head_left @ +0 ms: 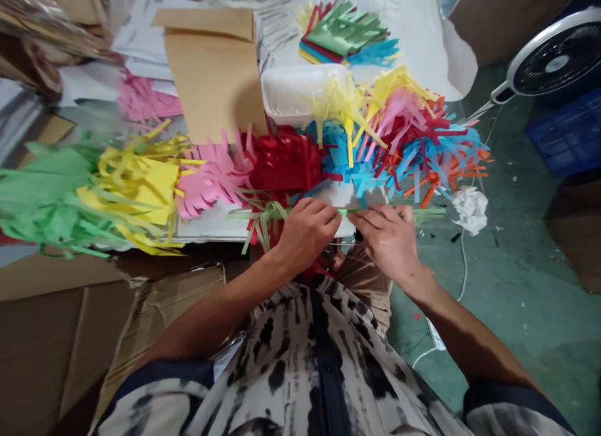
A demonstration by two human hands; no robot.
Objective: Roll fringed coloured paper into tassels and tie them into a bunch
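My left hand [310,229] and my right hand [389,239] are side by side at the table's front edge, fingers closed. Between them both pinch a narrow, light green strip of tissue paper [345,213]. Its cut fringe [270,216] spreads out left of my left hand, and thin green strands [429,214] stick out past my right hand. Just behind my hands lie a red fringed tissue bundle [286,157] and blue fringed tissue [338,148]. My fingers hide most of the strip's middle.
Pink [211,173], yellow [150,186] and green fringed tissue [47,186] line the left. Behind stand a brown paper bag [211,79] and a white foam tray [286,95]. Mixed tassels [413,123] fill the right edge. Beyond are a fan [556,64] and crumpled white paper [470,209].
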